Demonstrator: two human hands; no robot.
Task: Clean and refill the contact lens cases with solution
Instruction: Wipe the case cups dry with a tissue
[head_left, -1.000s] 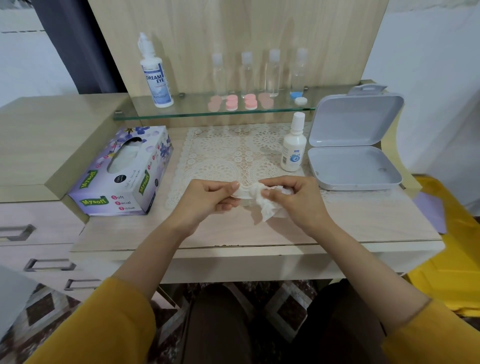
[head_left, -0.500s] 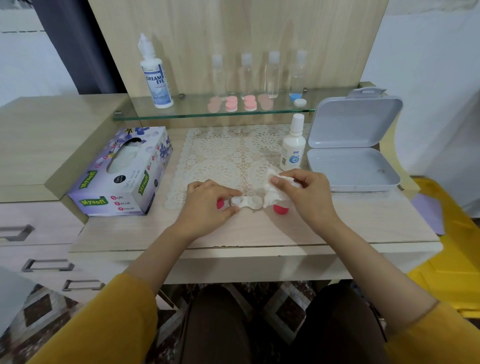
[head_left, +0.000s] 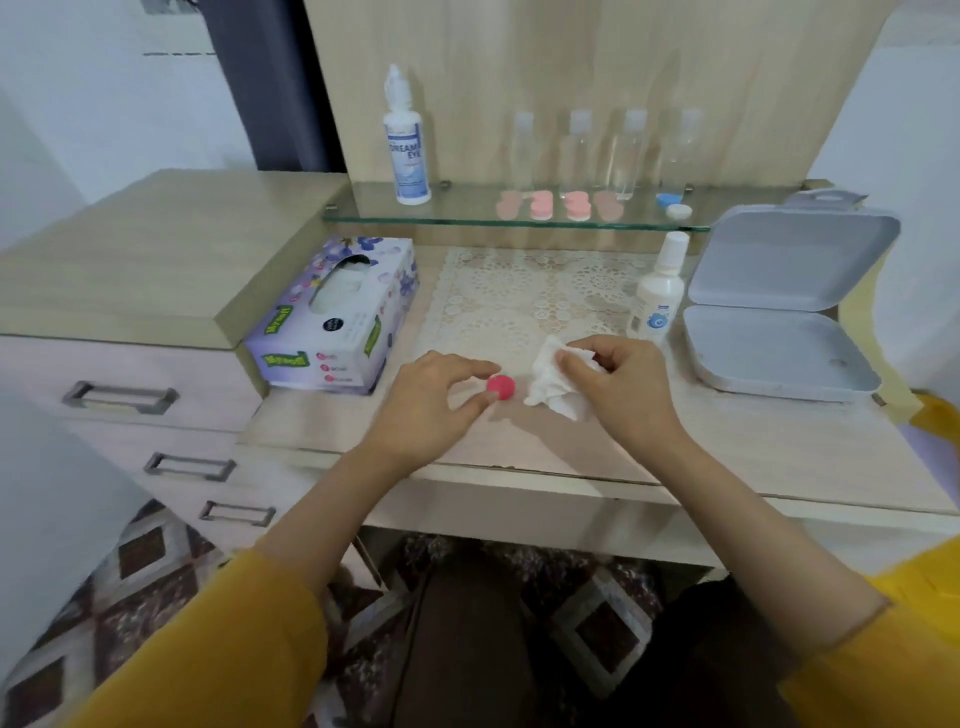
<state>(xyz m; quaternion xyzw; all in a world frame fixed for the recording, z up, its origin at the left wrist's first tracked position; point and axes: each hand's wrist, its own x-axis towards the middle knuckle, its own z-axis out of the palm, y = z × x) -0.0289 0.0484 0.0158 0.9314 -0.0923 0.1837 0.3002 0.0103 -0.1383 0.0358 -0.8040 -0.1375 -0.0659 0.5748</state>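
Pinching hand: my left hand closes thumb and forefinger narrowly on the left edge of the red lens-case cap; blur hides how firm the hold is.
Red cap: on the bare worktop, just in front of the lace mat, between my two hands.
Right hand: my right hand has its fingers curled round a crumpled white tissue, whose loose end lies just beside the cap.
Solution: a small white solution bottle stands upright behind my right hand, next to the open grey box.
Tissue box: the purple tissue box sits left of the mat.
Glass shelf: the glass shelf carries a Dream Eye bottle, four clear bottles and a row of pink lens cases.
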